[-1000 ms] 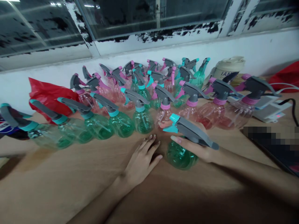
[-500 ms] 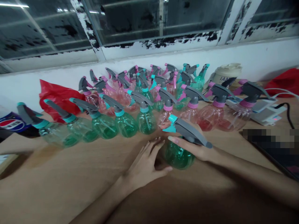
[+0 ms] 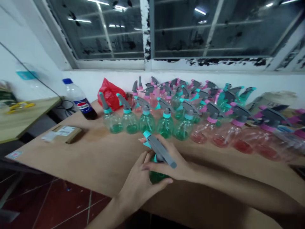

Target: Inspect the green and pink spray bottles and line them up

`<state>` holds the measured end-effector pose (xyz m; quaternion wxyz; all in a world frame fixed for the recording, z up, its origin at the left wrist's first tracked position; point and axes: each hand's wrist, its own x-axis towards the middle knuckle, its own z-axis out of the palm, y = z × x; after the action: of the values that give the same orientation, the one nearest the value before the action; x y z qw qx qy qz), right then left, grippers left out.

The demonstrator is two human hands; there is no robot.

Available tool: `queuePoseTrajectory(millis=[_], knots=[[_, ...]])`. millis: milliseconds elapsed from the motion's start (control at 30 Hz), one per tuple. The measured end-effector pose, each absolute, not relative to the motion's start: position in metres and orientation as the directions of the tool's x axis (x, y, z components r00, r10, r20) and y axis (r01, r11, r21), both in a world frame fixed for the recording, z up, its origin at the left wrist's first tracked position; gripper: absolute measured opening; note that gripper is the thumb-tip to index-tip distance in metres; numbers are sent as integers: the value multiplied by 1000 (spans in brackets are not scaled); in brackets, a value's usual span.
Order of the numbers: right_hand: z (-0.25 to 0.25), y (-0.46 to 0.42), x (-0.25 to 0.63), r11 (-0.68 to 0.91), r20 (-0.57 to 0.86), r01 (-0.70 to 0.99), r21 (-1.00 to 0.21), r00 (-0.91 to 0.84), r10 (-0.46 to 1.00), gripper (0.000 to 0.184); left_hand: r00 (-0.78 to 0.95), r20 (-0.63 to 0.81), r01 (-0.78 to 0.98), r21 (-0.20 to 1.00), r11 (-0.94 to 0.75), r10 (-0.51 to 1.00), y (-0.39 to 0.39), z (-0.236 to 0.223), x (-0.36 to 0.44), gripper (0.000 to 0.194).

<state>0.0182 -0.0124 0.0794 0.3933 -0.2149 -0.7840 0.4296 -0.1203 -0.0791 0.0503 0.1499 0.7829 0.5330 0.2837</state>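
While left hand (image 3: 136, 184) cups round bottle (image 3: 157, 177), right hand (image 3: 177, 162) clasps plastic sprayer (image 3: 160, 149)

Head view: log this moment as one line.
right hand: grips spray bottle near neck | left hand: cupped at its body | beyond: bottle row | left: cola bottle
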Motion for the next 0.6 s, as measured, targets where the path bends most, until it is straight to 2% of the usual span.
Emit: queuePoseTrajectory(millis=[100, 167, 233, 267, 333, 467, 600], knots=[[88, -10, -12, 672, 452, 15, -740, -729, 514, 71, 201, 344, 769, 524, -365, 917, -92, 45, -158, 53], [96, -5, -27, 728, 396, 58, -684, -808, 436, 84, 114, 393, 764, 553, -333, 912, -99, 40, -186, 60], [106, 3, -39, 735, 306, 138, -664, -846, 436, 91, 3, 435, 782, 560, -273, 900, -101, 36, -216, 63], [111, 8, -45, 734, 274, 166, -659, -856, 439, 88, -31, 432, 800, 551, -237, 901, -102, 36, -231, 63], [123, 19, -58, 723, 266, 223, -654, -827, 496, 70, -81, 468, 826, 526, -203, 880, -99, 37, -262, 60], [149, 46, -92, 731, 391, 281, -622, -697, 601, 32, -192, 529, 872, 479, -103, 827, -82, 42, -318, 56], [163, 72, -133, 810, 544, 422, -408, -600, 587, 32, -266, 473, 847, 531, -30, 840, -55, 45, -359, 56]])
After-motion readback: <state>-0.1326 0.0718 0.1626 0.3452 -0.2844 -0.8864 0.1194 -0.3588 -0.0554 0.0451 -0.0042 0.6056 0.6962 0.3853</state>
